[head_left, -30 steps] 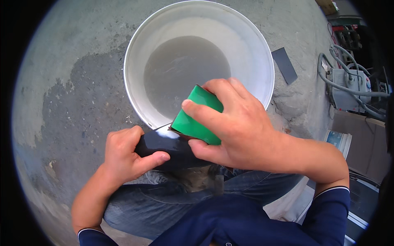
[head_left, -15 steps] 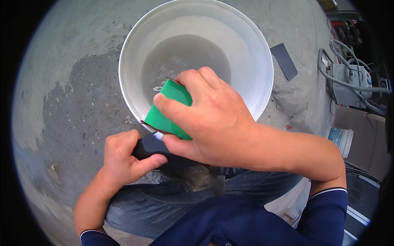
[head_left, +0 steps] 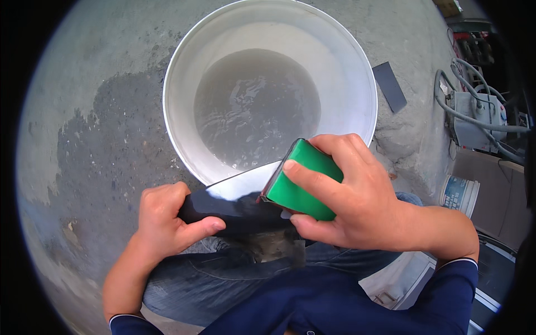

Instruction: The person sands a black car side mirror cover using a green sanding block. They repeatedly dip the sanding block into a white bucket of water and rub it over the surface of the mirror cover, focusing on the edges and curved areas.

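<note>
Block (head_left: 293,192), green, flat-faced, located at the right part of a curved panel, tilted, with a thin dark sheet (head_left: 275,177) showing reddish-brown along its lower edges. Right hand (head_left: 363,201): fingers clamped about the block, index finger laid across the green face, thumb at the near edge, remaining fingers bent over the far side, their tips hidden. Panel (head_left: 234,204), dark and glossy, carrying a bright pale reflection along its far side; held above the lap, its right portion covered by the block and the right hand. Left hand (head_left: 164,215): pinching the panel's left end, thumb extended along the near upper surface, other fingers folded at the outer end, tips out of sight. Bucket (head_left: 349,84), large, round, white, standing just beyond the panel; its near rim is partly hidden by panel and block, and whether they touch it cannot be told. Water (head_left: 257,106) in the bucket, cloudy grey, surface rippled. Rectangle (head_left: 389,87), dark grey, thin, lying on the concrete floor (head_left: 67,72) just right of the bucket. Damp patch (head_left: 111,134), darker grey, on the floor to the left. Machine (head_left: 474,120), pale grey, with looping hoses, at far right. Tub (head_left: 459,194), white with blue label, near the right elbow. Jeans (head_left: 195,279), blue, beneath the forearms. Shirt (head_left: 312,304), navy, sleeves edged in white.
</note>
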Action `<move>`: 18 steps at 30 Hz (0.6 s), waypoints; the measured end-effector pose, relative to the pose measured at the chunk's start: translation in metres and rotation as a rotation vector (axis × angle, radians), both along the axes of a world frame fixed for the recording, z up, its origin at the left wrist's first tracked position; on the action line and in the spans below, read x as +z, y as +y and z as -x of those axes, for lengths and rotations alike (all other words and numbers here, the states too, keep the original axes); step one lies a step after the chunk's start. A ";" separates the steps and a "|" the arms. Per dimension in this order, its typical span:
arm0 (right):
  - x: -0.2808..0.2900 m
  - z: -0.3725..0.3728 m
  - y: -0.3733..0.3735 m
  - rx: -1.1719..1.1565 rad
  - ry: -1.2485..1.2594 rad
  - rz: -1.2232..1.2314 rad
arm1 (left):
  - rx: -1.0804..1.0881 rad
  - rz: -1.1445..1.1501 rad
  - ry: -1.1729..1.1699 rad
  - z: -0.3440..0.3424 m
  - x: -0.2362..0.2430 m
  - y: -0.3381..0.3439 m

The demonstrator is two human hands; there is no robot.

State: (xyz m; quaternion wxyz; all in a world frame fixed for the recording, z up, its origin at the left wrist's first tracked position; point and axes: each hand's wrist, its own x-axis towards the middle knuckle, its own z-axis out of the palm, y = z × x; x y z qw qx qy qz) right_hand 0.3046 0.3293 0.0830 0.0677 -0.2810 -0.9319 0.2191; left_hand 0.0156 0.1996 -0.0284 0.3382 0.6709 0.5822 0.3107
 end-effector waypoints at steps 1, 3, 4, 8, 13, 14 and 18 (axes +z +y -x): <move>0.001 -0.002 -0.002 0.007 -0.023 0.007 | -0.058 -0.019 0.017 -0.001 -0.001 0.002; -0.015 0.029 0.003 0.029 0.072 -0.018 | -0.078 -0.031 0.007 -0.002 -0.002 0.007; -0.024 0.052 0.005 0.034 0.115 -0.031 | -0.093 -0.037 -0.002 -0.002 -0.003 0.009; -0.029 0.062 0.004 0.059 0.150 -0.032 | -0.031 -0.099 -0.011 -0.006 -0.010 0.004; 0.006 -0.009 -0.006 0.043 -0.086 -0.004 | -0.066 -0.105 0.018 -0.003 -0.009 0.002; -0.003 0.005 -0.004 0.044 -0.026 -0.011 | -0.076 -0.122 0.008 -0.005 -0.010 0.005; -0.027 0.054 -0.001 0.056 0.108 -0.033 | -0.040 -0.135 -0.045 -0.012 -0.011 0.006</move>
